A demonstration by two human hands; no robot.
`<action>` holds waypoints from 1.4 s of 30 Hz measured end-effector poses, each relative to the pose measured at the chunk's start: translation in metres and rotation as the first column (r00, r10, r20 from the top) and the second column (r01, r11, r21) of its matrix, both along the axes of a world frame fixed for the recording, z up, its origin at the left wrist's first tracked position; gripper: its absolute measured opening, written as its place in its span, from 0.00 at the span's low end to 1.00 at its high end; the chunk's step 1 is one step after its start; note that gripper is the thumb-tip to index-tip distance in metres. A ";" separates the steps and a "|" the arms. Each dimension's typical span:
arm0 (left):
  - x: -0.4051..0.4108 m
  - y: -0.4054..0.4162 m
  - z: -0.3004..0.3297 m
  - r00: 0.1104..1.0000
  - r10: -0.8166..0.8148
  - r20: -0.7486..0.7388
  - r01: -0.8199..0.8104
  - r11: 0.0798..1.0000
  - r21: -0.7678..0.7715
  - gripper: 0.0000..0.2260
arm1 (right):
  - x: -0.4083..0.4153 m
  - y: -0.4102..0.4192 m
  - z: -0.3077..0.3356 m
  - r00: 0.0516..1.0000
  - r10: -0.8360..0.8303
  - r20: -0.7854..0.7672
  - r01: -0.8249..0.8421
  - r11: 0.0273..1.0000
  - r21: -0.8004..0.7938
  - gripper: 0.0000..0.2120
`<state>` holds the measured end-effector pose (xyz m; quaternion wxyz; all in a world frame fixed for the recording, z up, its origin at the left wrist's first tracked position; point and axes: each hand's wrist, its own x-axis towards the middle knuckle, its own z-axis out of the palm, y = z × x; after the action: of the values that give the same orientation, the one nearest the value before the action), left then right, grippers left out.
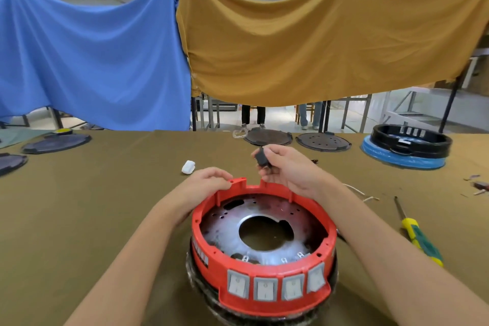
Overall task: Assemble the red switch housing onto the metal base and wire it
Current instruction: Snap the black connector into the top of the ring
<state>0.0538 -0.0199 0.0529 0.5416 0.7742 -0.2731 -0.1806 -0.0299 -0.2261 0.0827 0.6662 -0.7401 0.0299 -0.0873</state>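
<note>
The red ring-shaped switch housing (260, 291) sits in front of me on the table, with several grey rocker switches along its near side. Inside it lies the round metal base (227, 227) with a large centre hole. My left hand (209, 180) grips the housing's far rim beside a notch. My right hand (288, 169) hovers just above that notch and pinches a small black part (262, 157) between thumb and fingers. A white wire (362, 193) lies past my right forearm.
A yellow-green screwdriver (418, 235) lies to the right. A small white case (188, 167) rests behind my left hand. Dark round plates (323, 141) sit at the far edge and left; a black housing on a blue-wrapped base (404, 160) stands far right.
</note>
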 end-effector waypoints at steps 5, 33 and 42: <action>0.011 -0.026 0.006 0.949 -0.105 0.296 0.040 0.975 0.217 0.06 | 0.005 -0.010 -0.004 0.999 0.007 0.046 -0.008 1.000 0.026 0.09; 0.022 -0.050 0.010 0.852 -0.138 0.505 0.055 0.983 0.177 0.08 | -0.003 -0.011 -0.009 0.979 -0.068 0.191 0.085 0.993 -0.084 0.10; 0.009 -0.043 0.013 0.763 -0.142 0.630 0.107 0.990 0.094 0.04 | -0.008 -0.007 -0.005 0.939 -0.135 0.318 0.261 0.879 -0.399 0.15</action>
<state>0.0627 -0.0634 0.0660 0.3838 0.7837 -0.4859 0.0487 -0.0376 -0.2326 0.0777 0.4687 -0.8430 -0.0087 -0.2639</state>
